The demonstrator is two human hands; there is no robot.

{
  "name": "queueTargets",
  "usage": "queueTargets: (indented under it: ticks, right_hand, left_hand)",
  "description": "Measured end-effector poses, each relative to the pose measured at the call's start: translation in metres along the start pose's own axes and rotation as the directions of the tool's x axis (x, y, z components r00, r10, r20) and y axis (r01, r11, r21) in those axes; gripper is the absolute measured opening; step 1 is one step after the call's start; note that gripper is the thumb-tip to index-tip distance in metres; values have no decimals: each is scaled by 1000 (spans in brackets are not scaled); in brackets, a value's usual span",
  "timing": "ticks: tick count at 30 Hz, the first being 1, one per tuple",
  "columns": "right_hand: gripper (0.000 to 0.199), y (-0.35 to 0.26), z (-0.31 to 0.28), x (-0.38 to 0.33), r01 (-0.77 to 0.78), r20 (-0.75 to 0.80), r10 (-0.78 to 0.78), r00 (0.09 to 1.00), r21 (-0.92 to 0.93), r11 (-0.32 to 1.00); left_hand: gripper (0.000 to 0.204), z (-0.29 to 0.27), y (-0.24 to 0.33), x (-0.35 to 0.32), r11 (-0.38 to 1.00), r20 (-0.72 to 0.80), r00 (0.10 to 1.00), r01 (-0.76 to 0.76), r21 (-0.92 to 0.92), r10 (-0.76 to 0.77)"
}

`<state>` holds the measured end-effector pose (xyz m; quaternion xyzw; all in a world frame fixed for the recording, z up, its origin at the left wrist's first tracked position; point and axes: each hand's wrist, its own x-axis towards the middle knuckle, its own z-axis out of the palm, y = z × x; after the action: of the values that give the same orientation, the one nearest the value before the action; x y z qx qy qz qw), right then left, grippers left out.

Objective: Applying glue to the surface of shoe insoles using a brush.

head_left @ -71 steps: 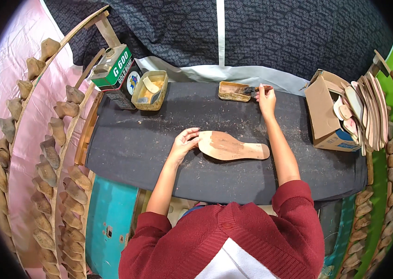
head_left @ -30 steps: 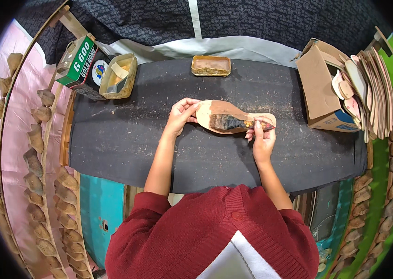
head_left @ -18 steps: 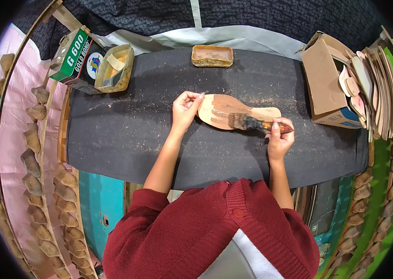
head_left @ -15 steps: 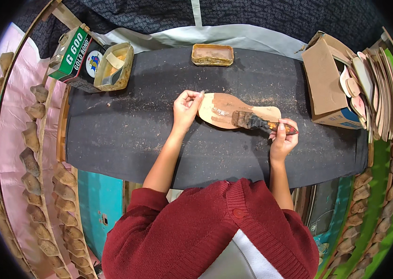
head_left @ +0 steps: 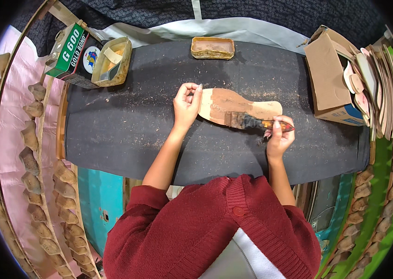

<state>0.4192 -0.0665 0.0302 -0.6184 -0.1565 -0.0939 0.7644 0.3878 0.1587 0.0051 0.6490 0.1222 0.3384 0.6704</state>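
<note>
A tan shoe insole [head_left: 267, 107] lies at the middle of the dark-covered table, its wide end to the left. A darker brown coat covers part of its wide half. My left hand [head_left: 187, 107] is closed at that wide end, pinching the edge between thumb and fingers. In my right hand [head_left: 280, 137] is a paintbrush [head_left: 243, 120], gripped by its dark, red-and-yellow handle. Its dark, clotted bristles press on the near side of the insole, around the middle.
A shallow yellowish tray [head_left: 213, 55] of brown paste stands at the back edge. At back left are a green-and-black metal can [head_left: 71, 56] and a plastic tub [head_left: 123, 76]. A cardboard box [head_left: 329, 74] and stacked soles [head_left: 387, 93] occupy the right. Shavings dot the table [head_left: 126, 125].
The brush has swept slightly left along the near edge of the insole, and the brown coat there looks more even. My left hand keeps its pinch.
</note>
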Motion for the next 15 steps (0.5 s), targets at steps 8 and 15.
queueTargets:
  ticks: [8,15]
  right_hand:
    - [14,1,15,-14,-11,250,-1,968,48,999]
    - [13,0,-1,-4,48,72,-47,996,-9,999]
  left_hand:
    - [6,2,1,-1,999,-14,1000,-2,-41,2]
    - [6,1,1,0,999,-2,1000,30,-34,-30]
